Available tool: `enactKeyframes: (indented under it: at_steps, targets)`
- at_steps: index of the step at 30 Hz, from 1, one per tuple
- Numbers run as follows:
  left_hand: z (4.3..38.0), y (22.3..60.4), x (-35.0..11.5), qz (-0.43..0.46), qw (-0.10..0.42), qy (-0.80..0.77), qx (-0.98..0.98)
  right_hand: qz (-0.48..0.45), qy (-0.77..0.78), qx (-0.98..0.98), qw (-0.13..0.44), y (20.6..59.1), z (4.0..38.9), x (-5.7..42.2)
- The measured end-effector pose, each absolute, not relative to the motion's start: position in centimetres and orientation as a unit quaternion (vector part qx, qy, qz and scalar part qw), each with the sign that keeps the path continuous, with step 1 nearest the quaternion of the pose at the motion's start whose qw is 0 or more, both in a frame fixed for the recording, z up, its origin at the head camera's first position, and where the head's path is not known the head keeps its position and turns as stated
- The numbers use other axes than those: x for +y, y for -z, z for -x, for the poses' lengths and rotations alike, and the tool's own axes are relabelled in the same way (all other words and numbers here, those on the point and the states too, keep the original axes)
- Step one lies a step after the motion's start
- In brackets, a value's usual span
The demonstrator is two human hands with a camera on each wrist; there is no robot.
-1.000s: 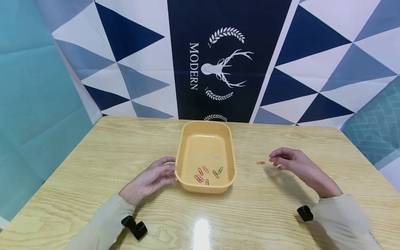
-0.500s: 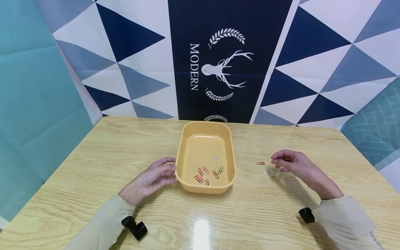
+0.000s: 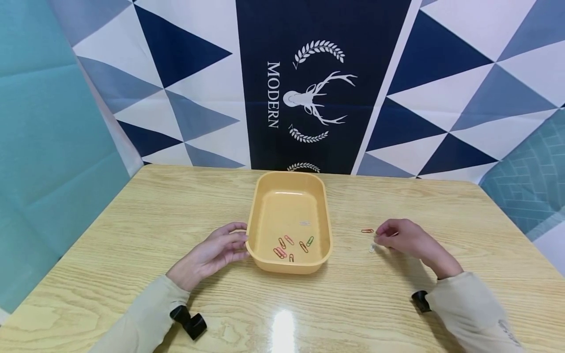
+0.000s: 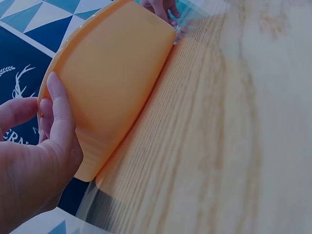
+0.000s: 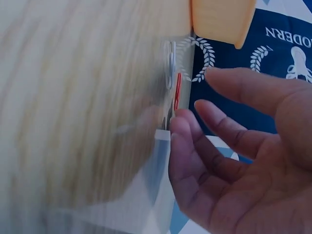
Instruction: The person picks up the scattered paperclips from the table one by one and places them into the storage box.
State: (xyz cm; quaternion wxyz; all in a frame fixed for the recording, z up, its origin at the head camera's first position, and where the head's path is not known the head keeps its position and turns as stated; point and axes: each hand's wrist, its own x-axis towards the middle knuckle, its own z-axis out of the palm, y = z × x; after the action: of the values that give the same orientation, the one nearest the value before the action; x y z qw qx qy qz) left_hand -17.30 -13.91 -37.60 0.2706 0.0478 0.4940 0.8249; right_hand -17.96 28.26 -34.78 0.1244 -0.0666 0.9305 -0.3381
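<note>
My left hand (image 3: 211, 256) holds the left rim of a yellow plastic bin (image 3: 289, 268). In the left wrist view its fingers (image 4: 61, 109) lie along the bin's outer wall, with the thumb at the rim. To the right, my right hand (image 3: 403, 239) hovers low over the table beside a white paper clip (image 3: 372, 248) and a red paper clip (image 3: 367, 231). The right wrist view shows its thumb and fingers bent and spread apart, nothing between them, close to the white clip (image 5: 170, 66) and red clip (image 5: 178, 92).
Several coloured paper clips lie in the near part of the bin, among them a green clip (image 3: 310, 241) and a pink clip (image 3: 289, 239). A white clip (image 3: 304, 223) lies further back inside. Behind the wooden table (image 3: 335, 314) hangs a patterned cloth (image 3: 198, 98).
My right hand has moved down and to the left, closer to the white and red paper clips. The left hand and the bin have stayed put.
</note>
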Motion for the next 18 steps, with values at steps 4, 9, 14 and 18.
enactKeyframes:
  at_steps: [4, 9, 14, 18]
  targets:
    - [17.37, 37.61, -13.79, -0.047, 0.272, -0.826, 0.491, 0.053, 0.315, 0.94, 0.12, 34.78, 18.07, 27.98]
    - [17.41, 37.6, -13.7, -0.048, 0.272, -0.828, 0.488, 0.064, 0.295, 0.945, 0.125, 34.89, 18.11, 27.82]
    - [17.38, 37.59, -13.79, -0.048, 0.272, -0.829, 0.486, 0.091, 0.26, 0.953, 0.125, 34.92, 18.18, 27.49]
    - [17.36, 37.61, -13.9, -0.045, 0.274, -0.827, 0.489, 0.099, 0.252, 0.954, 0.126, 34.99, 18.21, 27.47]
